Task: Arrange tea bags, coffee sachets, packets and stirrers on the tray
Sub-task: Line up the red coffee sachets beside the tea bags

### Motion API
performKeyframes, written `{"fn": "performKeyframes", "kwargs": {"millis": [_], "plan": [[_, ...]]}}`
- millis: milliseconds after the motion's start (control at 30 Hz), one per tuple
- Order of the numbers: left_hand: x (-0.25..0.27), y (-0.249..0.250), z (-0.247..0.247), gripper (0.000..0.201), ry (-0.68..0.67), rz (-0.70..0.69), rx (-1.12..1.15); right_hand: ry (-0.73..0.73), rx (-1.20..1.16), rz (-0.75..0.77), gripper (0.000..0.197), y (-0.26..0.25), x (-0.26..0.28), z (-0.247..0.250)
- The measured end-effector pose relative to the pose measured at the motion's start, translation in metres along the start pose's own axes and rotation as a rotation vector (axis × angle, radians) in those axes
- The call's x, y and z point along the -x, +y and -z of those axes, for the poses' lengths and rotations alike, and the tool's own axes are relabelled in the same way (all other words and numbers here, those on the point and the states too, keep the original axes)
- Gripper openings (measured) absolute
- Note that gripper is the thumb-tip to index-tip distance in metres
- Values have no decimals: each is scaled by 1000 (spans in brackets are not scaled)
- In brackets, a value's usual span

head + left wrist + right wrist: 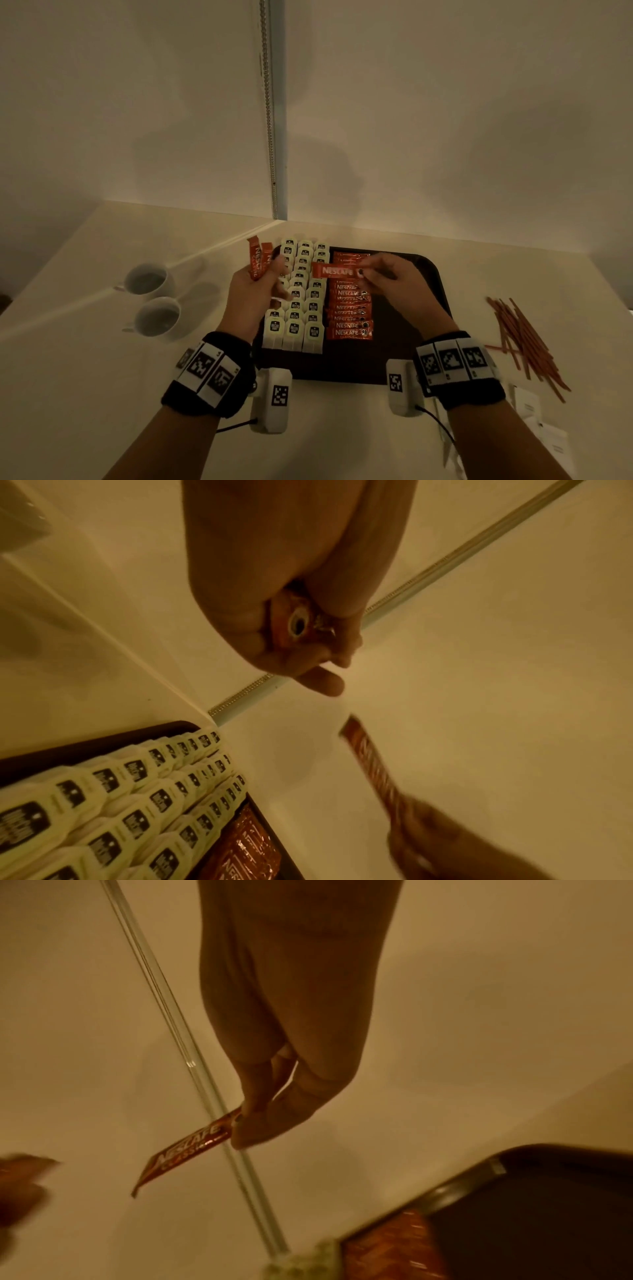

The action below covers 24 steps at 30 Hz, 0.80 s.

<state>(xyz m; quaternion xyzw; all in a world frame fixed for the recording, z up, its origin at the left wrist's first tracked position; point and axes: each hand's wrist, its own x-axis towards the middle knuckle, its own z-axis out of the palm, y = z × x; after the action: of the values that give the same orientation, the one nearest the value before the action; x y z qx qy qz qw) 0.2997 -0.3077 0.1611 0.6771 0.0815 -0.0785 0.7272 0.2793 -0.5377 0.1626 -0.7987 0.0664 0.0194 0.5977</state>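
White ceramic cups (148,278), two of them, stand at the far left of the pale table (85,342), one behind the other. Next to them the left hand (255,291) hovers over the left edge of the dark tray (404,342). Its fingers are curled around a small bundle of red coffee sachets (257,257), which stand upright out of the fist. In the left wrist view the lower end of this bundle (301,620) shows between the closed fingers.

On the tray, three rows of pale tea bags (301,305) fill the left part. Just beside them, to the right, lies a column of red Nescafe sachets (349,308), overlapping each other.

Above this column the right hand (394,277) pinches one single sachet (337,270) by its right end, between thumb and fingers. This sachet lies flat in the air, pointing to the left hand. The right part of the tray is bare.

Further right, on the table, a loose heap of reddish stirrers (524,339) lies well apart from the tray. White packets (534,414) lie near the right forearm.
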Motion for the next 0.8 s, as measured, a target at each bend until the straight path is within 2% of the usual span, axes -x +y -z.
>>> {"fn": "performKeyframes", "kwargs": {"millis": [133, 233, 333, 467, 800], "plan": [[-5, -3, 10, 20, 62, 125, 55, -72, 387, -83, 15, 48, 1, 12], [-8, -6, 13, 13, 52, 207, 98, -115, 494, -196, 17, 82, 7, 9], [-7, -8, 14, 10, 29, 228, 117, -124, 517, -306, 15, 109, 12, 3], [-7, -11, 16, 9, 34, 234, 118, -39, 471, -380, 11, 129, 17, -8], [-7, -15, 18, 8, 40, 253, 80, 82, 407, -347, 14, 137, 14, -19]]}}
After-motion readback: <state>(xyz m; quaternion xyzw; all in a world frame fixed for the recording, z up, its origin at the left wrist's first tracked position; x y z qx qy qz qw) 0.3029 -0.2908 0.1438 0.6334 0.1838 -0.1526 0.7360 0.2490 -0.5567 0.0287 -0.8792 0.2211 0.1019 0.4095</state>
